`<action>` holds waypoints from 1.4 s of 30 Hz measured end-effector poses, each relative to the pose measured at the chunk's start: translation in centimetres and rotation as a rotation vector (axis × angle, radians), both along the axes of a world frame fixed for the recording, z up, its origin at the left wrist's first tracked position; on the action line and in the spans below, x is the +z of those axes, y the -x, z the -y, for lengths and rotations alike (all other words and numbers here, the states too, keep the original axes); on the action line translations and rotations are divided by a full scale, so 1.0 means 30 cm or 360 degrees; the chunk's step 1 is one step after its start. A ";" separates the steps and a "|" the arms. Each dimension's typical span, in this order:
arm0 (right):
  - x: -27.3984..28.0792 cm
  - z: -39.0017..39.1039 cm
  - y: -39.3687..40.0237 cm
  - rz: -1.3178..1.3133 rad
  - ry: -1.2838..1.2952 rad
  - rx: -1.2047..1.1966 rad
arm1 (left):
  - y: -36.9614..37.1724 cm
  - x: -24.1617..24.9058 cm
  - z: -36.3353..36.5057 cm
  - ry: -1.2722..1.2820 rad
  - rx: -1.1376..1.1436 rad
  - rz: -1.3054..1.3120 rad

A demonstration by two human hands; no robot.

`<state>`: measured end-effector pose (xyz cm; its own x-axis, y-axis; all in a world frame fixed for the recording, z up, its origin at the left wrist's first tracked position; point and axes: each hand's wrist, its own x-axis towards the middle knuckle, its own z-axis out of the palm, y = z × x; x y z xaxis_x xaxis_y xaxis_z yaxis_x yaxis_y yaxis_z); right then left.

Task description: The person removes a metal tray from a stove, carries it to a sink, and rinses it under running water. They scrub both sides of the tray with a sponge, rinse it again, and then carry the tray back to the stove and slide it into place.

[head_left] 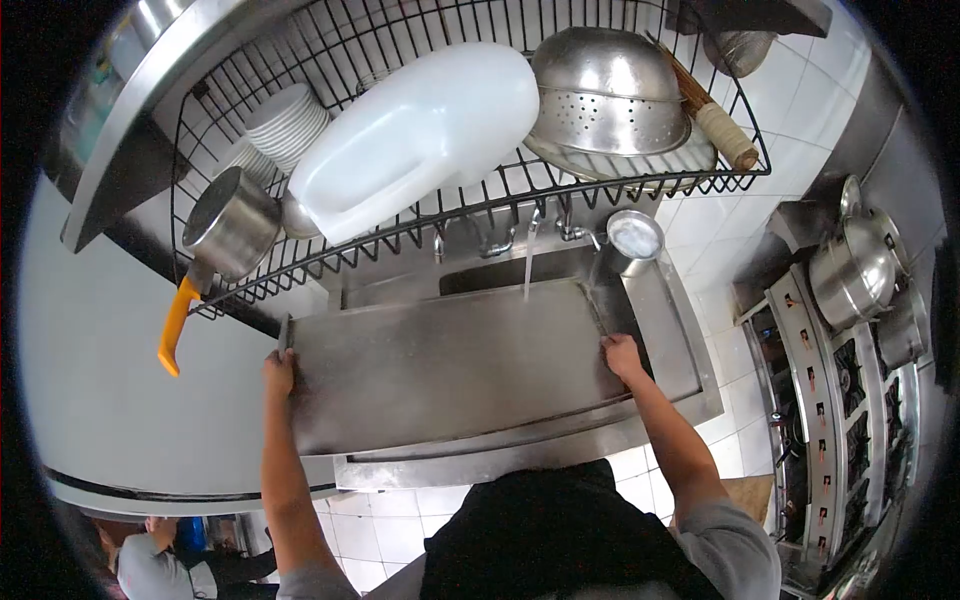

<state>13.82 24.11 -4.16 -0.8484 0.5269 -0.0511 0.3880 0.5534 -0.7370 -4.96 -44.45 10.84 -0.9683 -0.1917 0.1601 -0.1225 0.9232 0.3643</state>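
Note:
A large flat metal tray (440, 365) lies across the top of a steel sink (690, 375), covering most of the basin. My left hand (279, 372) is closed around the tray's left edge. At the right edge, my right hand (622, 357) grips the tray too, its fingers partly hidden. Water runs from a faucet (534, 222) and lands at the tray's far edge. On the sink's back right corner stands a metal container (634, 243) with whitish, foamy-looking contents.
Above the sink hangs a black wire rack (430, 215) with a white plastic tub (430, 120), a colander (610, 95), stacked bowls (288, 125) and an orange-handled saucepan (233, 225). Right is a stove (825, 400) with pots (855, 270). Another person (160, 565) is at lower left.

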 end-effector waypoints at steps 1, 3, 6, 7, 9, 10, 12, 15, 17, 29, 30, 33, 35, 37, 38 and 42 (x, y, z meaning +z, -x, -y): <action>-0.048 0.009 0.025 0.0007 -0.0064 0.0171 | 0.001 -0.004 0.028 0.0189 0.0046 -0.0122; -0.022 0.083 0.046 -0.0063 0.0092 0.0059 | -0.051 0.088 0.005 0.0118 0.0105 -0.0030; -0.273 0.070 0.180 -0.0165 -0.0021 0.0174 | -0.078 0.110 0.046 0.0129 0.0168 0.0004; -0.244 0.101 0.209 -0.0090 0.0342 -0.0005 | -0.082 0.108 0.074 0.0209 0.0163 -0.0052; -0.247 0.123 0.275 -0.0156 0.0301 -0.0002 | -0.131 0.159 0.020 0.0129 0.0198 -0.0004; -0.255 0.131 0.306 -0.0225 0.0246 -0.0007 | -0.154 0.178 0.002 0.0035 0.0226 0.0041; -0.299 0.131 0.370 -0.0194 0.0367 -0.0039 | -0.122 0.034 0.102 0.0067 0.0196 -0.0218; -0.715 -0.032 0.511 -0.0314 0.0852 -0.0137 | -0.131 0.006 0.095 -0.0043 0.0150 -0.0443; -0.431 0.096 0.489 -0.0082 0.1264 -0.0396 | -0.124 -0.024 0.098 -0.0369 0.0109 -0.0442; -0.215 0.098 0.461 -0.0087 0.0879 -0.0252 | -0.112 0.060 -0.036 -0.0398 0.0099 -0.0699; -0.213 0.090 0.456 -0.0095 0.0876 -0.0265 | -0.114 0.063 -0.029 -0.0338 0.0112 -0.0694; -0.070 0.124 0.397 0.0098 0.0840 -0.0327 | -0.079 -0.001 0.069 -0.0319 0.0101 -0.0609; -0.014 0.128 0.361 0.0167 0.0211 -0.0119 | -0.083 0.003 0.096 -0.0355 0.0119 -0.0461; -0.071 0.091 0.356 0.0195 0.0078 -0.0005 | -0.101 0.015 0.125 0.0078 0.0177 -0.0209; -0.072 0.076 0.349 0.0227 -0.0051 0.0117 | -0.107 -0.007 0.155 0.0077 0.0172 -0.0217; 0.094 -0.011 0.230 0.0199 0.0211 0.0260 | -0.128 -0.079 0.153 0.0075 0.0256 0.0167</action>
